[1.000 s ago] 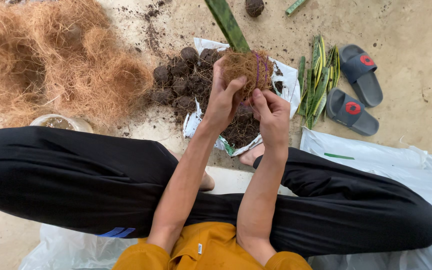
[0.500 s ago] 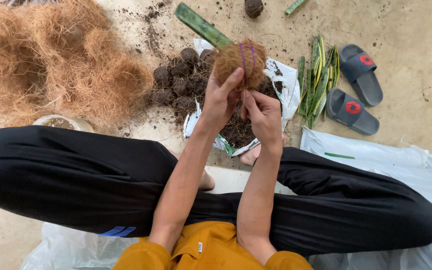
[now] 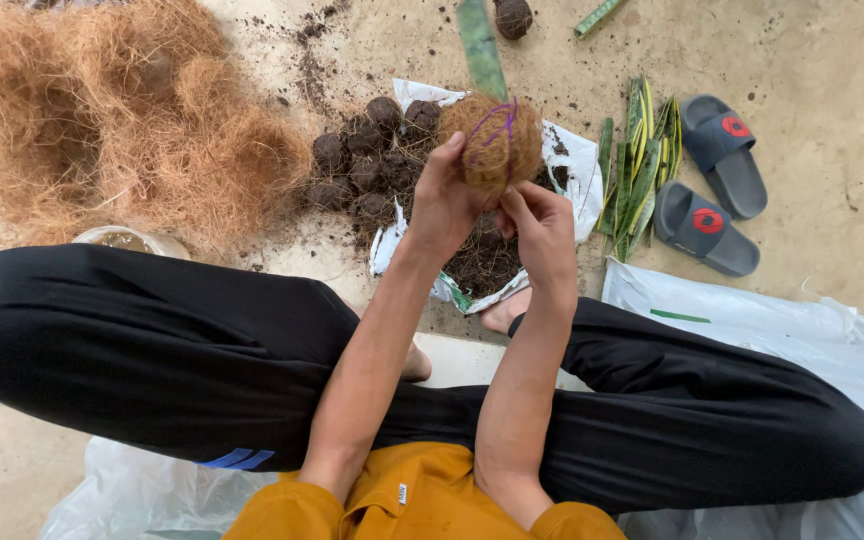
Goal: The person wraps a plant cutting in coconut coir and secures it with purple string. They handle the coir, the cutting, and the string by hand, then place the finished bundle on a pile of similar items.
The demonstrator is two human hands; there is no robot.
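- the concrete floor (image 3: 832, 60) fills the view, sandy and strewn with dark soil crumbs near the top
- the person's black trousers (image 3: 152, 350) stretch across the lower half, legs crossed; an orange shirt (image 3: 422, 500) shows at the bottom edge
- a big heap of coconut fibre (image 3: 102, 120) lies at upper left, loose and tangled; a pale bowl rim (image 3: 132, 240) peeks out just below it
- a white plastic sack (image 3: 792, 330) lies at the right, partly under one leg
- a white sheet with soil (image 3: 572, 170) lies ahead of the knees; a cluster of dark soil balls (image 3: 362, 160) sits on its left part, touching one another
- two grey sandals (image 3: 712, 180) with red round marks lie at the right, side by side; a bundle of striped green leaves (image 3: 637, 170) lies just beside them
- the left hand (image 3: 442, 200) grips the fibre ball from below and the side, fingers curled tight on it
- the right hand (image 3: 542, 225) is just under the ball, fingertips pinched together; what they pinch is too small to tell
- the fibre ball (image 3: 497, 140) is held above the soil sheet, round, brown, with purple string (image 3: 497, 118) looped over it; a long green leaf (image 3: 479, 45) rises from its top
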